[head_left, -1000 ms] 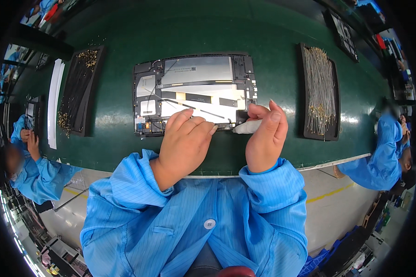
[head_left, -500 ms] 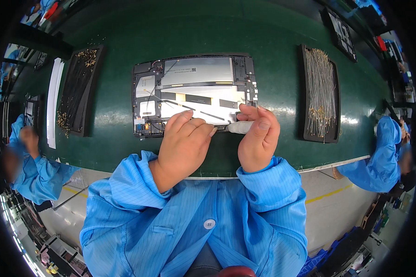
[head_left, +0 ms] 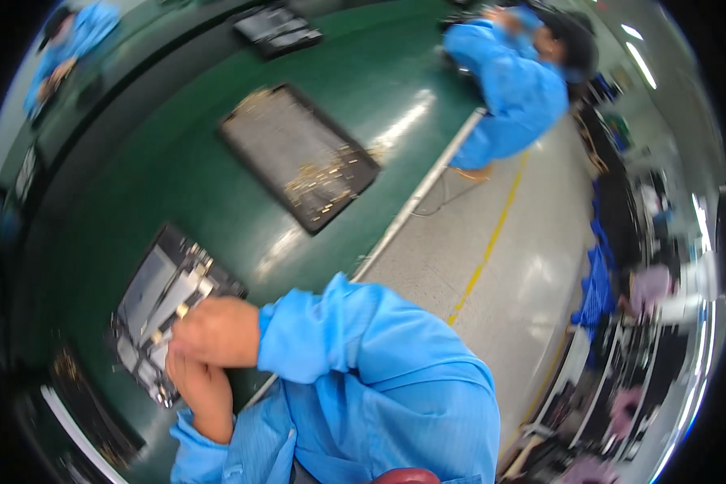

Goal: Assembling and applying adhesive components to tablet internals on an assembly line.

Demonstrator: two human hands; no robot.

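An opened tablet-like device (head_left: pixel 147 284), with a dark frame and silvery panels inside, lies slanted on the green bench at the lower left. At its near edge my right hand (head_left: pixel 218 331) is closed, fingers curled inward; whatever sits in them is hidden. My left hand (head_left: pixel 200 389) is just below, touching the right one, its fingers pressed together and bent up toward the device's edge. The right hand covers part of the left fingertips, and blur hides anything small between them.
A black tray (head_left: pixel 331 131) of thin grey cables with gold ends stands beyond the device. Dark cables (head_left: pixel 89 395) and a white strip (head_left: pixel 81 436) lie at the lower left. Another opened device (head_left: pixel 278 31) is at the back. A co-worker (head_left: pixel 512 89) in blue sits farther along the bench.
The view has swung to the right, so the device and both hands now appear at the lower left. My hands have come closer together, still at the device's near edge.
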